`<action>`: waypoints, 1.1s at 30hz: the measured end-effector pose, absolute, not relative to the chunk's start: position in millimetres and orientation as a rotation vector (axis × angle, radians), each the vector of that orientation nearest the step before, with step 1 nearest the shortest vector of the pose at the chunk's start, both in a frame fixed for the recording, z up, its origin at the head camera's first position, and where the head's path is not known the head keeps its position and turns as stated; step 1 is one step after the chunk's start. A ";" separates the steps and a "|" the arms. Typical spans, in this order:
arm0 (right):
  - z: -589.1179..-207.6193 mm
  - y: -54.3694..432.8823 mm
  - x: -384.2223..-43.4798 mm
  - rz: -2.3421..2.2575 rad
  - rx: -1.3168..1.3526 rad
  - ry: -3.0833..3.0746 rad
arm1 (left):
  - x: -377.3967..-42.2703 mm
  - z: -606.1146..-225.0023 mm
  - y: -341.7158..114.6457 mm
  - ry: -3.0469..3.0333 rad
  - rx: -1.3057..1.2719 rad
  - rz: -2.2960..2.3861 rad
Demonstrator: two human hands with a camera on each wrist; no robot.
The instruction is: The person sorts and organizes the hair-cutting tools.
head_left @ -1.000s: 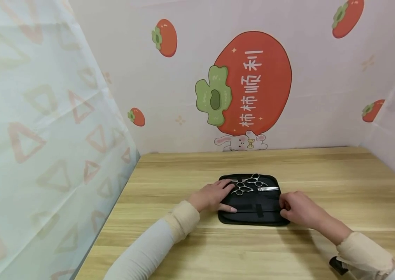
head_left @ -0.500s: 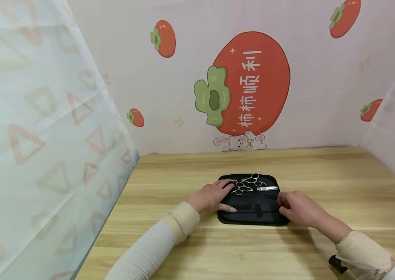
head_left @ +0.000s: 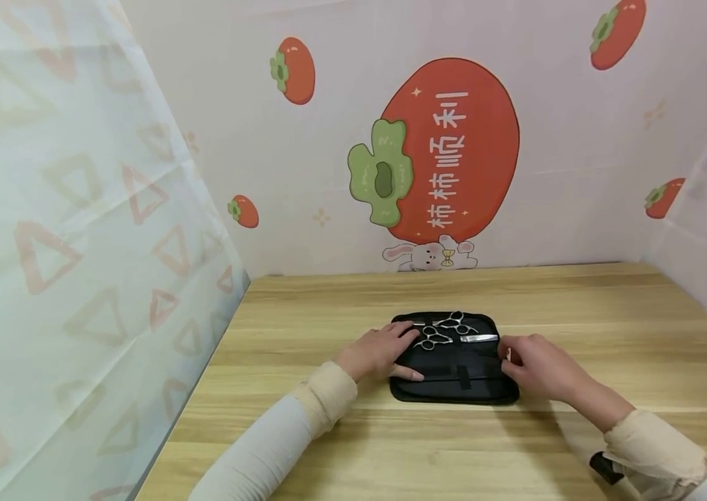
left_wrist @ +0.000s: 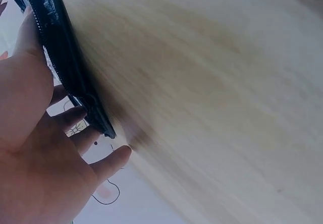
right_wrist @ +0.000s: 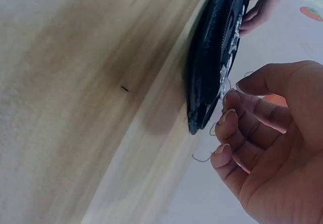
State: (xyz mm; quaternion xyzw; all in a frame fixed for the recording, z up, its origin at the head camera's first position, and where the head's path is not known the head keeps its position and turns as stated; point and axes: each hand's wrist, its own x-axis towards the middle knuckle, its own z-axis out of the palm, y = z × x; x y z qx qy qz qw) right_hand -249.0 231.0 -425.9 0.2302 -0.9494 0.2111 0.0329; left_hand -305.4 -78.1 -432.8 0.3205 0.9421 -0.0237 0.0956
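An unfolded black zip case (head_left: 485, 391) lies on the wooden table. Two silver scissors lie inside its far half: one pair (head_left: 480, 338) has its blades toward the right, and the other pair (head_left: 455, 318) has its handles to the right. Spread across the case's left side, my left hand (head_left: 381, 353) rests with the thumb on the near half and the fingers by the scissors. My right hand (head_left: 541, 367) is at the right edge, fingers curled, thumb and index tips nearly meeting close to the blade end. I cannot tell whether they pinch anything. The left wrist view shows the zipped edge (left_wrist: 65, 57).
The wooden table (head_left: 441, 452) runs back to a wall cloth (head_left: 322, 153) printed with persimmons. Another patterned cloth (head_left: 109, 278) hangs along the left side. A small dark mark (right_wrist: 124, 89) shows on the wood in the right wrist view.
The right hand's fingers have shifted slightly at the case's right edge, leaving a small gap between index and thumb. The left hand, case and scissors stay in place.
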 end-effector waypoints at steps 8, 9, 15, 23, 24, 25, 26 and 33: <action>-415.8 233.0 -256.1 0.666 0.692 -2.898 | -311.0 -428.6 -78.2 2.784 0.978 -0.046; -413.8 233.8 -258.0 0.662 0.698 -2.882 | -312.3 -427.5 -78.8 2.789 0.987 -0.040; -401.5 238.5 -274.8 0.630 0.691 -2.842 | -321.7 -416.6 -85.0 2.821 0.975 0.054; -397.0 235.8 -305.4 0.599 0.702 -2.887 | -341.0 -412.0 -93.5 2.816 0.844 0.112; -397.1 235.1 -309.3 0.586 0.702 -2.897 | -344.0 -412.4 -93.9 2.813 0.831 0.119; -397.4 234.2 -313.2 0.577 0.701 -2.910 | -346.6 -412.2 -94.0 2.809 0.817 0.136; -397.8 233.3 -317.0 0.564 0.703 -2.925 | -349.3 -412.5 -94.2 2.808 0.807 0.147; -405.5 225.8 -340.3 0.457 0.741 -3.042 | -363.1 -415.8 -92.1 2.803 0.779 0.202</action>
